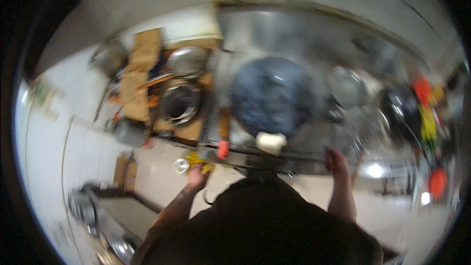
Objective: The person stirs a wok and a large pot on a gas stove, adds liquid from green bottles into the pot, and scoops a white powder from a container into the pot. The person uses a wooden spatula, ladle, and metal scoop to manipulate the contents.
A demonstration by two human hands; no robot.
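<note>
The picture is blurred. My left hand [198, 176] is closed around a yellow object [195, 159], perhaps a bag or a bottle, with a pale round part at its left side. Its exact kind is not clear. My right hand [335, 162] is at the front edge of the metal cooktop [305, 154], and whether it holds anything cannot be made out. Between and beyond the hands sits a wide dark wok [274, 95]. A cream folded cloth [271, 142] lies at the wok's near rim.
Left of the wok are a round metal pot [180, 105], a shiny domed metal vessel [187, 60] and upright cardboard [138, 77]. A red-tipped handle [223, 149] sticks out over the front edge. To the right are a clear lid [346, 86] and a black pan [399, 106].
</note>
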